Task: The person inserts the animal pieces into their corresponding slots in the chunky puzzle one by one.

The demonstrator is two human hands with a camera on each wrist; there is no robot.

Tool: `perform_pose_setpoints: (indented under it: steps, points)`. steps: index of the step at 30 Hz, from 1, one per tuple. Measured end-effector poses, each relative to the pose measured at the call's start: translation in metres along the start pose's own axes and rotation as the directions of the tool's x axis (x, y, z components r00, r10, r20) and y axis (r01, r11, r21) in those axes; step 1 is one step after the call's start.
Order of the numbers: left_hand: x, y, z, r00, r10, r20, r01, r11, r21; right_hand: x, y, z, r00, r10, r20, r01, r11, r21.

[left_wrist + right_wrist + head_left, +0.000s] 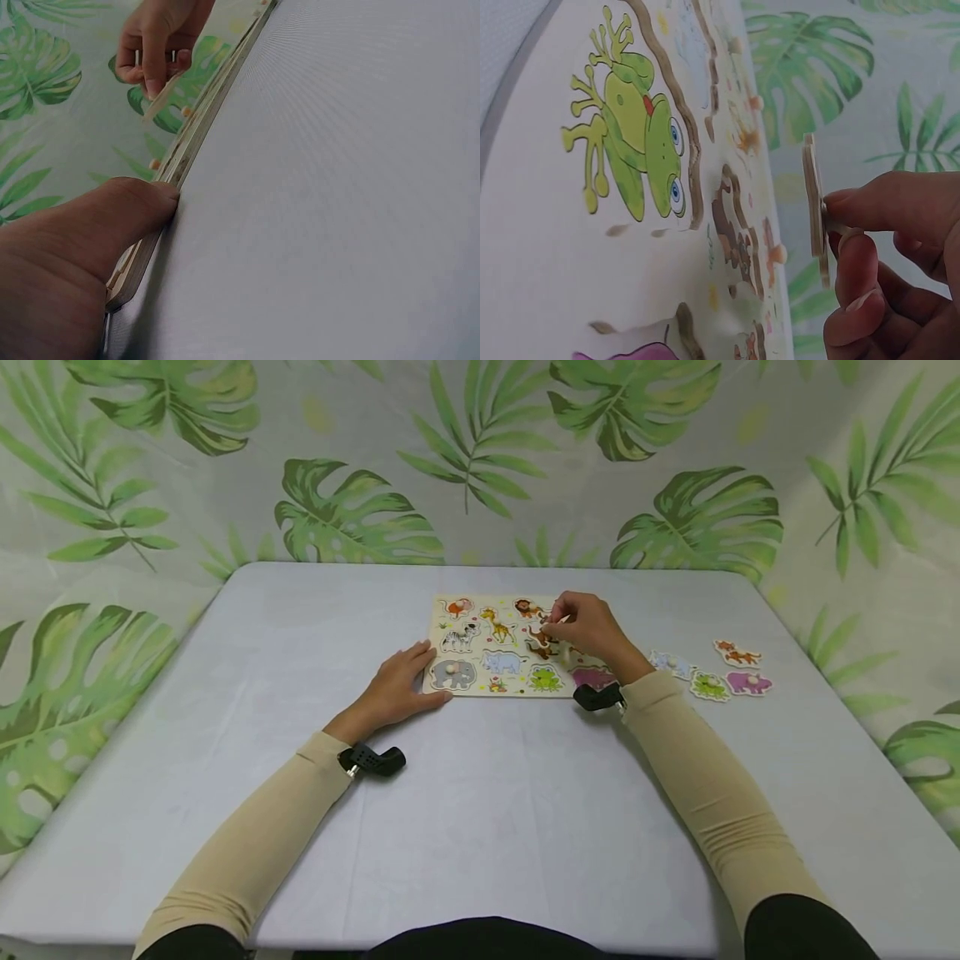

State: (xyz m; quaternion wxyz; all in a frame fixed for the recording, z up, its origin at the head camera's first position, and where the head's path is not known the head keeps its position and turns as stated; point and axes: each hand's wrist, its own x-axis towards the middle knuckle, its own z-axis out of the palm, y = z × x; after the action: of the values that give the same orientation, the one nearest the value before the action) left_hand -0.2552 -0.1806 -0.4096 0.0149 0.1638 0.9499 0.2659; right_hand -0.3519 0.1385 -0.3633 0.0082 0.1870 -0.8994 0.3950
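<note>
Puzzle piece (812,199) sits pinched by its peg in your right hand (588,628), fingers curled round it, lifted just clear of the puzzle board (480,690) above its right half. Your left hand (397,687) lies flat and relaxed at nine o'clock of the board, thumb (120,214) pressed against its edge. Out at three o'clock, well apart from the board, four loose animal pieces (720,672) rest on the grey table (495,810).
</note>
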Motion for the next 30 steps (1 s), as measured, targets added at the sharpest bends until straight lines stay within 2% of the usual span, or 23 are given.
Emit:
perform_pose_setpoints:
  steps: [30]
  points:
    - [0.000, 0.001, 0.000, 1.000, -0.007, 0.001, 0.007, 1.000, -0.001, 0.004, 0.011, 0.008, 0.999, 0.025, 0.038, -0.023, 0.998, -0.065]
